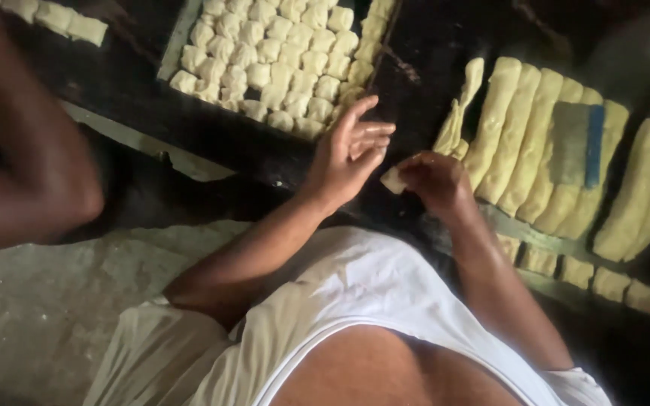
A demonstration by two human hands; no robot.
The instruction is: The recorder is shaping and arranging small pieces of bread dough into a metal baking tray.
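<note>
Pale dough piece [393, 180] pinched in my right hand [436, 184], fingers closed on it, held above dark work surface [415, 53]. Left hand [347, 154] just beside, open, fingers spread, holding nothing. I judge shaping step in hand; next move calls for a gentle press, dough looks soft. Tray [178, 37] of small dough pieces [280, 53] ahead; long dough rolls [520, 143] at right, flat scraper [577, 143] resting on them. Another person's arm [31, 165] at left. Pale rough floor [39, 301], dim room.

The dark metal tray of pale square dough pieces [177, 46] runs off the top edge; another person's blurred arm [24, 150] is cut off at left.
</note>
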